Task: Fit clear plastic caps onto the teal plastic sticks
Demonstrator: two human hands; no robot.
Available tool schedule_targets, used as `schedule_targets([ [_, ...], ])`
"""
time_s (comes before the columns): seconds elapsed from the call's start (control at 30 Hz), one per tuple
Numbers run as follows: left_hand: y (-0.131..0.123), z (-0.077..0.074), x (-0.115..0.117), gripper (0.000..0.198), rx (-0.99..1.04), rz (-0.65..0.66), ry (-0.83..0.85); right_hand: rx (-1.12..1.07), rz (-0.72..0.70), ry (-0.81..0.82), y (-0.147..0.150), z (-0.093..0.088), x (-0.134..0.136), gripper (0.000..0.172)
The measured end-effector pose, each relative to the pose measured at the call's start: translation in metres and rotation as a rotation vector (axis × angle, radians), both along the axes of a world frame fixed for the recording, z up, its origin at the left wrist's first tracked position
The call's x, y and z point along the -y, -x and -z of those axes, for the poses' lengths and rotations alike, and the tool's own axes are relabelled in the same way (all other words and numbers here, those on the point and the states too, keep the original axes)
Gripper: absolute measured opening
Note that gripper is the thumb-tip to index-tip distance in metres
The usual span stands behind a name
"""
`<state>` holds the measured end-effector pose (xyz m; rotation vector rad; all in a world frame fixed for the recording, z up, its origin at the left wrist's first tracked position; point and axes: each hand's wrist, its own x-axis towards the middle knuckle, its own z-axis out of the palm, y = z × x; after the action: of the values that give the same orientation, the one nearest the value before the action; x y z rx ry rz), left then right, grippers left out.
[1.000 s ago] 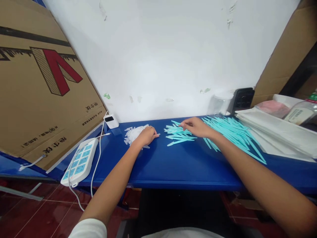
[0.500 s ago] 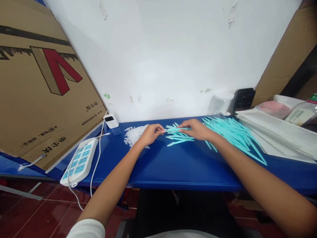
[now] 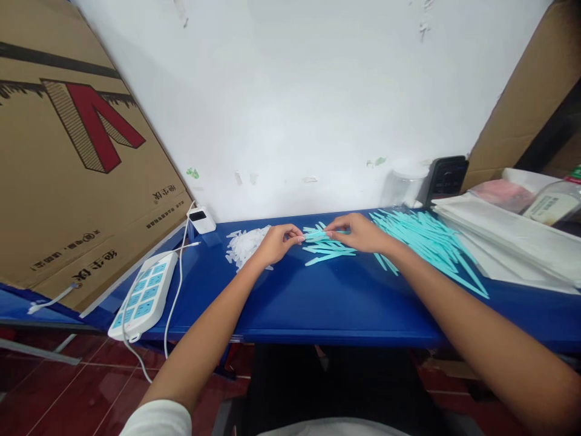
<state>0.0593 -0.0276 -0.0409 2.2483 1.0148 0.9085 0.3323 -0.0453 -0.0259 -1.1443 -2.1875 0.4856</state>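
Observation:
My left hand is closed in a pinch, its fingertips at the left end of a thin teal plastic stick. A small translucent piece seems to be between those fingertips, mostly hidden. My right hand pinches the same stick from the right with thumb and forefinger. Below and around the fingers lies a small group of teal sticks. Beside my left wrist is a heap of small translucent plastic pieces, partly covered by that hand. A larger pile of teal sticks spreads beyond my right wrist.
On the blue table stand a white power strip with cables and a small white device at left. A clear jar, black device and white sheets are at right. A cardboard sheet leans at left.
My right hand has shifted slightly left, its fingertips closer to my left hand along the stick. The camera view has moved a little. Both hands keep their pinch.

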Motion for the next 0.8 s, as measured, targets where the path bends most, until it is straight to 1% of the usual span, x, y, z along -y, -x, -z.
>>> schedule_targets([
  [0.2,0.0004,-0.0004,-0.0007,0.025,-0.009,-0.010,-0.005,-0.004,0.027,-0.002,0.0004,0.0009,-0.0003,0.031],
  [0.37,-0.0021,0.0017,0.0019,0.023,0.012,0.030,0.002,-0.004,-0.018,-0.023,0.0048,0.0032,0.0015,0.033],
  [0.47,-0.0026,0.0028,0.0020,0.023,0.018,0.031,0.015,0.001,-0.029,-0.019,0.0058,0.0027,0.0026,0.034],
  [0.67,0.0004,-0.0003,0.0000,0.023,0.006,-0.033,-0.028,-0.059,0.071,0.011,-0.0019,-0.0040,0.0024,0.029],
  [0.8,0.0009,-0.0013,0.0006,0.022,0.016,-0.032,-0.025,-0.056,0.077,0.010,-0.0029,-0.0063,0.0032,0.029],
])
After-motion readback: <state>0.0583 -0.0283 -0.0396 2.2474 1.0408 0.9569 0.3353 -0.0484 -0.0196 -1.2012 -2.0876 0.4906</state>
